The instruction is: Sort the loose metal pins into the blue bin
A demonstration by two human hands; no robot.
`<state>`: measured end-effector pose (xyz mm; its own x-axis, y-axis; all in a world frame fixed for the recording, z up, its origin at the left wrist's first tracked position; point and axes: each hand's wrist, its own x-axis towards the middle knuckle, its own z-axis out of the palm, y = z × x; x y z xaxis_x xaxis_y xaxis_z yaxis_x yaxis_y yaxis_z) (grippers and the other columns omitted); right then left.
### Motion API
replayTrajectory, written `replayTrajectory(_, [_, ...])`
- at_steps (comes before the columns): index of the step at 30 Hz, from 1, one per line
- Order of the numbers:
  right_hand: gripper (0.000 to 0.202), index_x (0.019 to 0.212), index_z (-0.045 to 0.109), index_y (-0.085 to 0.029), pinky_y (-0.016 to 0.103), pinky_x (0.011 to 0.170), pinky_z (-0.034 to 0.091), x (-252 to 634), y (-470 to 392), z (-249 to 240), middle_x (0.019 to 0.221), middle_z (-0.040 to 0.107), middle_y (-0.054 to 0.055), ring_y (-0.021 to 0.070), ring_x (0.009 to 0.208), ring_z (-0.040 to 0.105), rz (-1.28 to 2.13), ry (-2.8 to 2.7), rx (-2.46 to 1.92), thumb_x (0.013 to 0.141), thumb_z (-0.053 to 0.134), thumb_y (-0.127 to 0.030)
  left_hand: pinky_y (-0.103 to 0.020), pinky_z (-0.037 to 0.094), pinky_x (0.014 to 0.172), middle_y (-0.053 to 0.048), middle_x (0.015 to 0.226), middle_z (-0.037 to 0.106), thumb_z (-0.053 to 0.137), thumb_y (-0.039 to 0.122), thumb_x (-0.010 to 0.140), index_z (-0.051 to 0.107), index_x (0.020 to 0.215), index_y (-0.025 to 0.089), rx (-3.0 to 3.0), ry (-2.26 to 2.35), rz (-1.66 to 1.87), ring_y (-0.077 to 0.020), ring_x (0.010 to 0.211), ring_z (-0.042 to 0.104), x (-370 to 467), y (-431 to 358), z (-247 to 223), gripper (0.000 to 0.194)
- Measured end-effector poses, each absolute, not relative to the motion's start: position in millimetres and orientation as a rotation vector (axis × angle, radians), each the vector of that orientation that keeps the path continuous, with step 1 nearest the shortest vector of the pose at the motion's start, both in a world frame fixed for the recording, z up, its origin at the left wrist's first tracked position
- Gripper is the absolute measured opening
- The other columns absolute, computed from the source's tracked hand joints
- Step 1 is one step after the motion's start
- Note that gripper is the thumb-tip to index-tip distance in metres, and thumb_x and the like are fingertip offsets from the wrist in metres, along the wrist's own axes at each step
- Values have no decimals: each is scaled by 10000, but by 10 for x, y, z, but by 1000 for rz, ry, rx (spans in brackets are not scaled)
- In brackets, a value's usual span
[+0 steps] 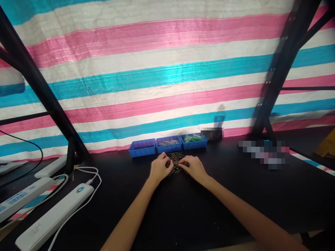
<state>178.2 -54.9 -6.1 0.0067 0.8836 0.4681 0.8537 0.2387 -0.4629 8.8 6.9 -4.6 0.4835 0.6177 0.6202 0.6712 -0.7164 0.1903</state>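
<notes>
A loose pile of thin, brass-coloured pieces like screws or pins lies on the black table. At the pile's left side is my left hand, its thumb and fingers curled together; what they pinch is too small to make out. My right hand is at the right side, thumb and forefinger closed over the pieces, and anything between them is also too small to tell. Behind the pile stand three blue bins in a row: the left one holds dark small items, the middle one greyish items, the right one green items.
White power strips and cables lie at the left. Black metal posts rise on both sides before a striped sheet. Blurred items sit at the right, with something yellow at the far right edge.
</notes>
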Motion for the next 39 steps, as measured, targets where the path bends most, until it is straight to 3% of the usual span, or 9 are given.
replayTrajectory(8, [246,786,678,-175,268,609,443,1757,-494,-51,749,678,44,161,671,591,396,-1415,-1356,745,578,-396,-184,399,588,6,823,555,401,313,869,595,856,219,-2805,-1026,-1123,-90,691,555,119,-28,-2,216])
replayTrajectory(13, [285,770,671,-138,291,666,487,1726,-450,-76,751,689,60,173,702,624,624,-1270,-1211,671,647,-405,-186,403,564,11,829,544,410,318,871,587,904,227,-2904,-1075,-1309,-74,610,514,198,-102,2,202])
replayTrajectory(17, [322,766,671,-143,322,747,505,1698,-450,-74,788,698,68,192,770,643,778,-1126,-1167,615,685,-428,-197,373,510,7,771,516,444,311,853,593,799,193,-2846,-1147,-1552,-71,559,468,259,-112,-16,197])
replayTrajectory(33, [321,870,676,-160,355,852,492,1675,-492,-7,934,693,77,220,912,633,827,-1046,-1142,635,684,-378,-211,387,522,-9,796,522,473,350,846,631,781,192,-2863,-1131,-1640,-71,567,466,310,-131,-51,232])
replayTrajectory(39, [312,900,671,-147,346,781,514,1672,-462,-104,879,695,81,201,816,646,747,-1254,-1155,690,637,-377,-211,381,509,-9,791,530,487,345,832,638,767,187,-2808,-1222,-1727,-69,559,462,314,-72,-78,227])
